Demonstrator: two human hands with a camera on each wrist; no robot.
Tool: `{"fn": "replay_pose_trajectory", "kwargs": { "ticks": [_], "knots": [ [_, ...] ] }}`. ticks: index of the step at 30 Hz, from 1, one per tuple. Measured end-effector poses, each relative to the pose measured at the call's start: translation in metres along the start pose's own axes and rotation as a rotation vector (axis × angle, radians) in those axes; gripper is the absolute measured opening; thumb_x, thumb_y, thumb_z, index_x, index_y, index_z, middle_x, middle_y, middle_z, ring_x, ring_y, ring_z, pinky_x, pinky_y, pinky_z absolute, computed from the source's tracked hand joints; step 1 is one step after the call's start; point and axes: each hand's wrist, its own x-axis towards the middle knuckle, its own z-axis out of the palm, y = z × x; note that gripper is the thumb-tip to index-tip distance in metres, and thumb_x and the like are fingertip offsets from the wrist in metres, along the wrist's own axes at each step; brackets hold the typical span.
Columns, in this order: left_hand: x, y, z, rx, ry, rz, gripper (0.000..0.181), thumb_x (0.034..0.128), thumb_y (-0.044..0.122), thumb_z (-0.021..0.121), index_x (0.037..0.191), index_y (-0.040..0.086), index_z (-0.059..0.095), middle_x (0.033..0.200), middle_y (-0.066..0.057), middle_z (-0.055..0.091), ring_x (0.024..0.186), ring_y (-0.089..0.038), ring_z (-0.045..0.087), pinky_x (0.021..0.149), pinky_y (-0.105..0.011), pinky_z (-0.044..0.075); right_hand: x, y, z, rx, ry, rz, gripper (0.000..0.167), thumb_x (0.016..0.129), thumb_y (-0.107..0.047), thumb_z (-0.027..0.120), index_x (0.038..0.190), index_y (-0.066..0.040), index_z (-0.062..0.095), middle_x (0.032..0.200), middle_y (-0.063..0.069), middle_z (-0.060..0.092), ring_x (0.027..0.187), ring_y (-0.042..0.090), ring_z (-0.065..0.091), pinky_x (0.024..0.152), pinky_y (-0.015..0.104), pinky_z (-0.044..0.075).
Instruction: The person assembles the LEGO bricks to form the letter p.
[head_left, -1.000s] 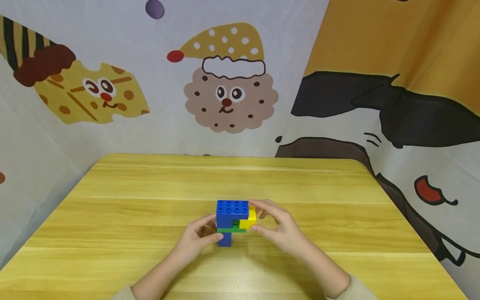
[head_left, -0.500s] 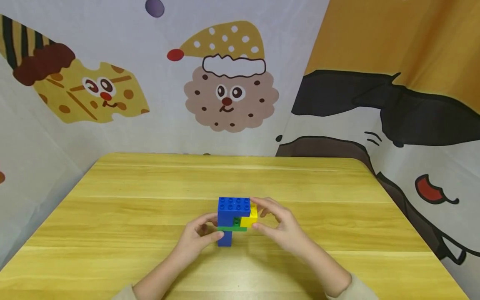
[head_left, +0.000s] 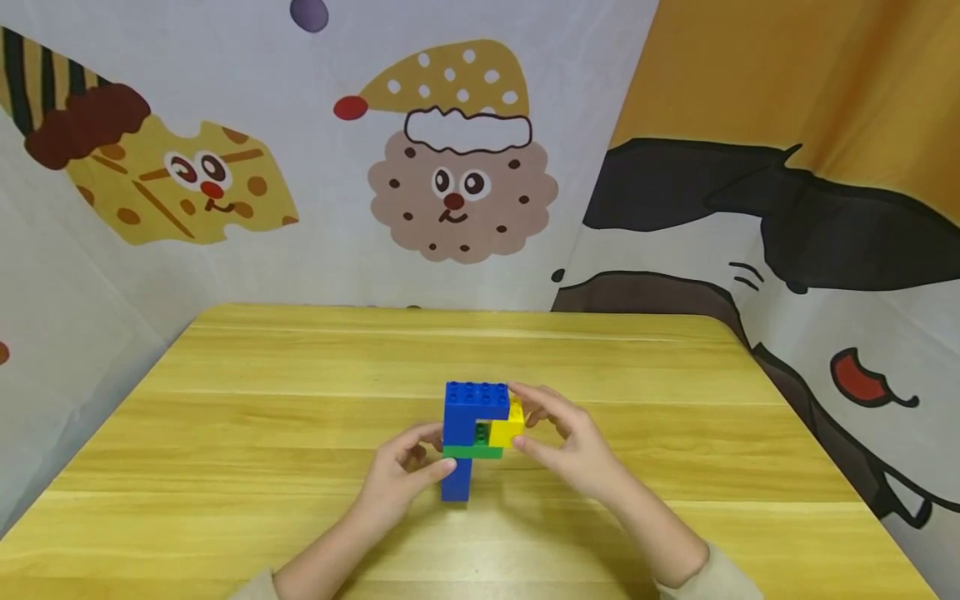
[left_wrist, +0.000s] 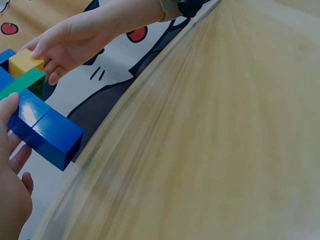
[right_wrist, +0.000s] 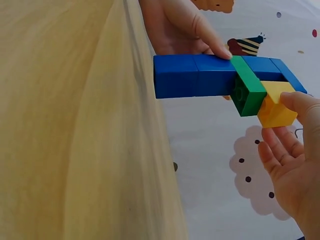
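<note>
A toy brick structure stands upright between both hands in the head view. Its column of blue bricks (head_left: 456,483) carries a thin green brick (head_left: 480,452), and a blue eight-stud brick (head_left: 477,395) tops it. Under that top brick's right end sits a yellow brick (head_left: 506,430). My left hand (head_left: 401,471) grips the column from the left, thumb by the green brick. My right hand (head_left: 573,446) pinches the yellow brick between thumb and forefinger. In the right wrist view the lower blue bricks (right_wrist: 195,75) show as two stacked pieces. I cannot tell whether the column's bottom touches the table.
The wooden table (head_left: 300,367) spreads out around the hands. Behind it hangs a printed cloth (head_left: 330,267) with cartoon figures, reaching round to both sides.
The brick structure has moved slightly right and its top has risen in the head view. More of the lower blue column shows. Both hands have shifted along, keeping their holds.
</note>
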Motion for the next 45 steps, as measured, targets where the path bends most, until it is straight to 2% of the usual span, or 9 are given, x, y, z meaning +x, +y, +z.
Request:
{"fn": "replay_pose_trajectory", "kwargs": {
  "ticks": [6,13,16,21,26,32,39,45],
  "knots": [
    [0.002,0.003,0.005,-0.025,0.029,-0.025,0.037,0.0817,0.010,0.076,0.117,0.010,0.066,0.096,-0.005,0.064,0.086,-0.024,0.053,0.072,-0.025,0.043,0.002,0.002,-0.004,0.025,-0.013,0.084,0.056,0.087,0.002,0.067,0.139,-0.009,0.048,0.121,0.004,0.059,0.098,0.022,0.054,0.087,0.037,0.047],
    [0.007,0.004,0.012,-0.058,0.066,-0.071,0.049,0.0816,0.007,0.075,0.128,0.010,0.060,0.099,-0.005,0.065,0.086,-0.021,0.056,0.069,-0.023,0.044,0.003,0.009,-0.007,0.069,-0.005,0.149,0.055,0.089,0.001,0.065,0.140,-0.009,0.048,0.110,0.006,0.060,0.096,0.023,0.055,0.086,0.039,0.049],
    [0.009,0.004,0.015,-0.065,0.069,-0.065,0.052,0.0817,0.005,0.075,0.131,0.009,0.058,0.098,-0.007,0.065,0.086,-0.021,0.057,0.070,-0.024,0.045,0.003,0.013,-0.007,0.084,0.002,0.168,0.054,0.089,0.001,0.064,0.140,-0.009,0.048,0.116,0.006,0.059,0.096,0.024,0.056,0.086,0.036,0.049],
    [0.011,0.003,0.018,-0.075,0.055,-0.065,0.057,0.0822,0.006,0.074,0.135,0.010,0.054,0.100,-0.007,0.065,0.087,-0.022,0.058,0.073,-0.026,0.046,0.003,0.020,-0.008,0.096,0.015,0.199,0.052,0.090,0.000,0.063,0.139,-0.009,0.049,0.123,0.007,0.058,0.098,0.025,0.056,0.086,0.030,0.048],
    [0.015,0.000,0.021,-0.065,0.042,-0.100,0.062,0.0830,0.011,0.075,0.139,0.017,0.051,0.102,-0.004,0.066,0.090,-0.022,0.058,0.076,-0.027,0.047,0.002,0.025,-0.009,0.073,0.031,0.230,0.049,0.091,-0.002,0.063,0.138,-0.011,0.051,0.114,0.008,0.060,0.094,0.025,0.057,0.081,0.031,0.050],
    [0.019,-0.003,0.024,-0.081,0.009,-0.106,0.066,0.0826,0.013,0.076,0.142,0.019,0.047,0.106,-0.006,0.063,0.091,-0.023,0.056,0.077,-0.027,0.047,0.001,0.032,-0.009,0.053,0.044,0.252,0.048,0.091,-0.003,0.063,0.137,-0.011,0.052,0.122,0.009,0.058,0.096,0.025,0.057,0.080,0.030,0.050],
    [0.023,-0.004,0.023,-0.088,-0.032,-0.119,0.075,0.0814,0.010,0.076,0.145,0.026,0.041,0.107,-0.006,0.062,0.087,-0.022,0.055,0.074,-0.026,0.047,0.000,0.038,-0.008,0.068,0.019,0.286,0.047,0.092,-0.005,0.062,0.138,-0.009,0.051,0.126,0.011,0.055,0.097,0.027,0.054,0.081,0.029,0.049],
    [0.026,-0.006,0.022,-0.105,-0.055,-0.126,0.076,0.0813,0.009,0.076,0.147,0.023,0.039,0.106,-0.008,0.063,0.084,-0.021,0.056,0.071,-0.025,0.048,-0.001,0.043,-0.010,0.069,-0.015,0.297,0.049,0.091,-0.005,0.064,0.138,-0.006,0.050,0.120,0.013,0.057,0.093,0.027,0.055,0.079,0.028,0.050]
  ]
}}
